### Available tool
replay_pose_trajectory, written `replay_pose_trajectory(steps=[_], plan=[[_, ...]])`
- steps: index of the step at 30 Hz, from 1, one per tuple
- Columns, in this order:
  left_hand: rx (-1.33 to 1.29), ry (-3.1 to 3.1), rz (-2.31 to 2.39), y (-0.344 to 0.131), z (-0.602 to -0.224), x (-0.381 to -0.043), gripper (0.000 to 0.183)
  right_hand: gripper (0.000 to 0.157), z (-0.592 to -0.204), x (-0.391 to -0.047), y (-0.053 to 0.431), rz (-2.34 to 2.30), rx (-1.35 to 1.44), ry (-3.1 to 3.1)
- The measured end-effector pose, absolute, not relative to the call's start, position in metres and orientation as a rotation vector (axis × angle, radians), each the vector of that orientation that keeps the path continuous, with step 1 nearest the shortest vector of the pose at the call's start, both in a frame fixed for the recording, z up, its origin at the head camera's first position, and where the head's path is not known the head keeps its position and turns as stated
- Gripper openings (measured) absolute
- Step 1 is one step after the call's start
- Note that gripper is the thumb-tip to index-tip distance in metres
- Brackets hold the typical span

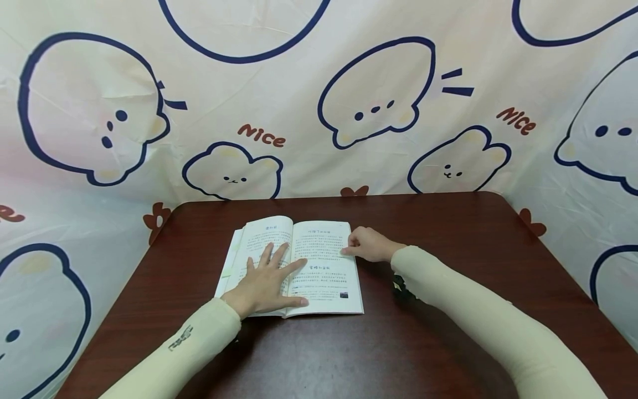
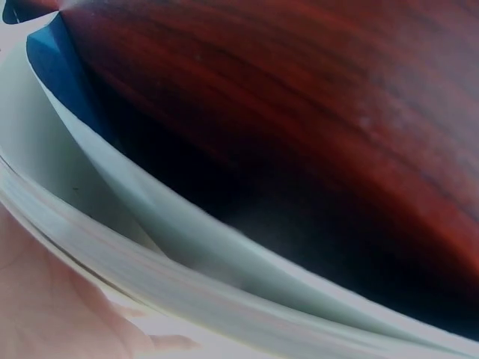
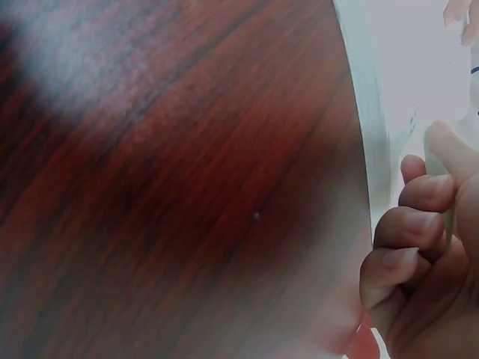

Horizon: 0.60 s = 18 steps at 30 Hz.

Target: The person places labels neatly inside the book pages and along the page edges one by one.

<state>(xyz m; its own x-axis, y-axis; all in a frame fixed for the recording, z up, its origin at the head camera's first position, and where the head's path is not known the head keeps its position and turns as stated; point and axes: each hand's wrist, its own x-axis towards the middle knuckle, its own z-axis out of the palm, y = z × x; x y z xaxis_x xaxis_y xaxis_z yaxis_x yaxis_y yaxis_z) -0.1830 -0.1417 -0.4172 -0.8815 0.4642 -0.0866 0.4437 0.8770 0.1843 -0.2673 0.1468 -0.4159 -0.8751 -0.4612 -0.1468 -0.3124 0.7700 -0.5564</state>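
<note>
An open book with printed pages lies on the dark wooden table. My left hand rests on it with spread fingers, across the left page and the middle fold, thumb on the lower right page. At the right page's outer edge, my right hand pinches a small pale strip between thumb and index finger. Its other fingers are curled in. Most of the strip is hidden by the fingers, and I cannot tell whether it is stuck to the page. In the left wrist view, the book's page edges fan apart.
The brown table extends around the book on every side. A pale yellowish mark shows at the book's left edge. Behind the table hangs a cloth printed with cartoon animals, also covering both sides.
</note>
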Motion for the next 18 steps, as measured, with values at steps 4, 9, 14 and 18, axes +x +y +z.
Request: replay_pose_trajectory(steps=[4, 9, 14, 18], plan=[[0.714, 2.923, 0.229, -0.1415, -0.4174, -0.1834, 0.092, 0.038, -0.4161, -0.2681, 0.1455, -0.742, -0.615, 2.705], [0.709, 2.920, 0.223, -0.1409, -0.4175, -0.1834, 0.092, 0.037, -0.4167, -0.2695, 0.1416, -0.717, -0.583, 2.718], [0.709, 2.919, 0.221, -0.1406, -0.4171, -0.1835, 0.091, 0.033, -0.4176, -0.2720, 0.1395, -0.688, -0.546, 2.739], [0.712, 2.920, 0.216, -0.1401, -0.4165, -0.1835, 0.091, 0.033, -0.4185, -0.2738, 0.1396, -0.666, -0.536, 2.752]])
